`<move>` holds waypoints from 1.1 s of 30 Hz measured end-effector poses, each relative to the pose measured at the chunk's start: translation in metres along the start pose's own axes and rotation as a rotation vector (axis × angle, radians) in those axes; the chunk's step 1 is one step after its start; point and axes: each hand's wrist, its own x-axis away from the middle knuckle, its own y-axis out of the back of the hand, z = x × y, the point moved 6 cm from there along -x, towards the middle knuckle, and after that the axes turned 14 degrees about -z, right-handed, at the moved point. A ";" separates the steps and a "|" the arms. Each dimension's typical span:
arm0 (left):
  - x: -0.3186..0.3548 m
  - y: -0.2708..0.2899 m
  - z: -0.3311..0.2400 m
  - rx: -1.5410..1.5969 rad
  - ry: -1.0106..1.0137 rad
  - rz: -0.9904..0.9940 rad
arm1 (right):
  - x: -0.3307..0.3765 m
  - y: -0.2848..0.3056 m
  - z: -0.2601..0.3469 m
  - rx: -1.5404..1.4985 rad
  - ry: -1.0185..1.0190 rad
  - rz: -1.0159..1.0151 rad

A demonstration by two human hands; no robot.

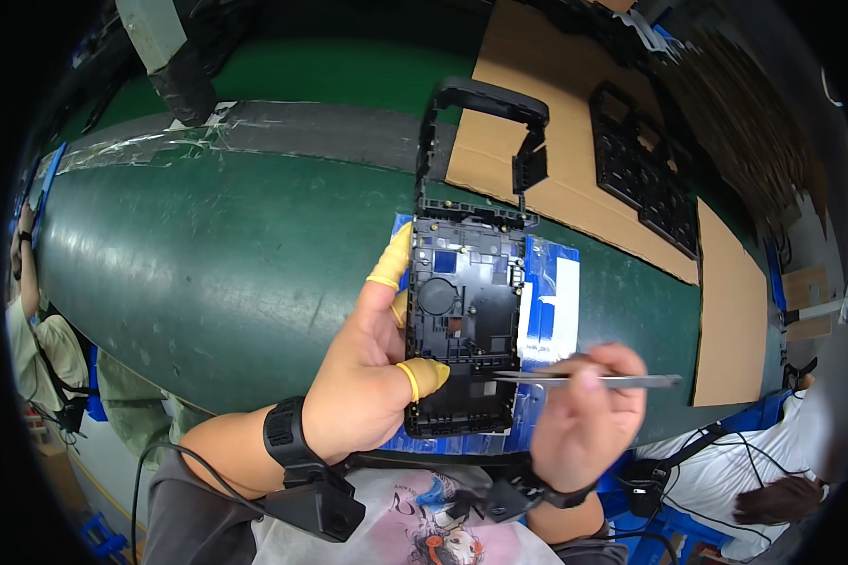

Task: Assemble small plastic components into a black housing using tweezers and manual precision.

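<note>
Plastic, matte and black, makes up the rectangular frame (466,325), its long axis running away from the person, ribbed with small compartments and a round recess near the middle. It lies over a blue sheet (548,292) at the near edge of the green conveyor belt (207,264). The left hand (367,367) clamps the frame's left side, thumb and forefinger in yellow finger cots. The right hand (584,414) pinches slim metal tweezers (584,379), tips pointing left onto the frame's lower part. Brown cardboard (575,160) with black trays (645,174) lies toward the far right edge.
</note>
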 end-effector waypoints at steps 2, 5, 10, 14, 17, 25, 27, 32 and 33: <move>0.001 -0.002 -0.005 0.022 0.007 0.010 | -0.011 0.017 0.014 0.013 0.073 -0.025; 0.000 -0.002 -0.010 0.052 0.003 -0.004 | -0.016 0.030 0.004 0.117 0.002 -0.043; -0.004 0.000 -0.021 0.072 -0.104 -0.027 | 0.000 0.044 -0.017 0.246 -0.137 -0.009; -0.009 0.002 -0.026 0.127 -0.163 -0.069 | 0.007 0.048 -0.020 0.285 -0.099 0.001; -0.010 0.006 -0.026 0.136 -0.157 -0.118 | 0.009 0.045 -0.020 0.295 -0.079 0.037; -0.010 0.008 -0.020 0.183 -0.121 -0.135 | 0.010 0.043 -0.022 0.337 -0.070 0.067; -0.010 0.008 -0.021 0.143 -0.160 -0.169 | 0.009 0.045 -0.021 0.338 -0.085 0.063; -0.008 0.001 -0.010 0.136 -0.083 -0.125 | -0.004 0.046 0.000 0.193 -0.081 -0.058; -0.007 -0.001 -0.008 0.108 -0.053 -0.090 | -0.006 0.040 0.009 0.133 -0.020 -0.022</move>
